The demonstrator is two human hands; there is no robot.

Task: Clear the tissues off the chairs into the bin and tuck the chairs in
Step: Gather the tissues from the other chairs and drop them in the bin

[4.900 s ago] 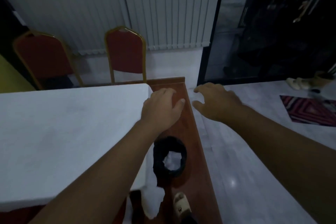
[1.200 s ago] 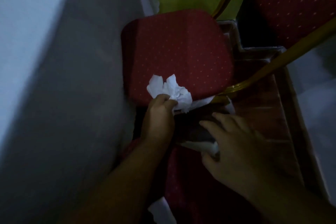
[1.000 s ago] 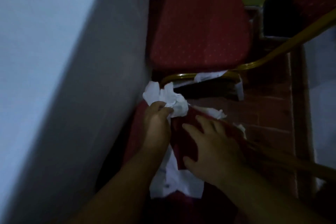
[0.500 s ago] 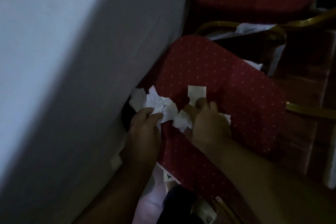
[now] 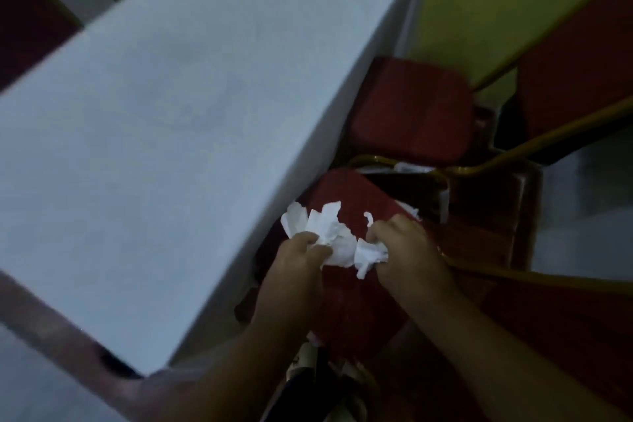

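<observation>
Left hand [image 5: 297,259]: curled tight around a crumpled tissue wad [image 5: 320,231], loose corners fanning up past the knuckles.
Right hand [image 5: 404,252]: fingers closed on a smaller tissue clump [image 5: 368,255], one twisted end poking up above the thumb.
Where the tissues are: both bunches lifted just above the near chair seat [image 5: 363,209], close to its table-side edge, the two bunches touching or nearly so.
Bin: not in view, so direction and reach impossible to judge from here.
Leftovers: pale paper scraps [image 5: 409,168] showing near the gilt frame [image 5: 455,169] at the back edge of the near seat; tissue or label, cannot tell.
Far chair seat [image 5: 411,110]: looks bare, though dim and partly hidden under the tablecloth [image 5: 164,113].
Risk one: shreds dropping from those flapping corners on the way to the bin, caused by a grip on only the core of each wad.
Risk two: scraps at the frame getting missed, caused by poor light and red-on-dark clutter.
Risk three: a wad snagging the hanging cloth edge beside the left knuckles.
Risk four: chairs tucked too early, trapping stray paper under the table.
</observation>
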